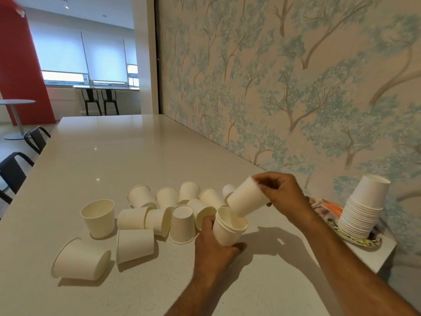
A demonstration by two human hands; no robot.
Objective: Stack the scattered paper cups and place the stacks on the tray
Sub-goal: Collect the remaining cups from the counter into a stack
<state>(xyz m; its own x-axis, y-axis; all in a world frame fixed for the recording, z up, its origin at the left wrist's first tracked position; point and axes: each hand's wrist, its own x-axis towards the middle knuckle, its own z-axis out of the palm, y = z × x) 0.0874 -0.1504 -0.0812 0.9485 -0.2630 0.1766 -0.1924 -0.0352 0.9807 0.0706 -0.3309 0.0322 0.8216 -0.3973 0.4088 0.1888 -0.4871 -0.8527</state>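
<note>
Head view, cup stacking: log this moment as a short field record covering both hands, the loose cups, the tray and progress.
left hand: grips a short upright stack of cups just above the counter
right hand: holds a single cup tilted, base up, its mouth entering the stack
loose cups: about a dozen scattered left of the hands, some upright, some on their sides, one inverted
tray: patterned, at the right near the wall, carrying a tall inverted stack
progress: one stack on the tray, second stack under way

The paper cups (98, 217) are matt white, smooth-walled — the worktop (118, 156) under them is pale speckled stone, polished to a soft gloss. Beyond the worktop, black metal stools (91, 101).
</note>
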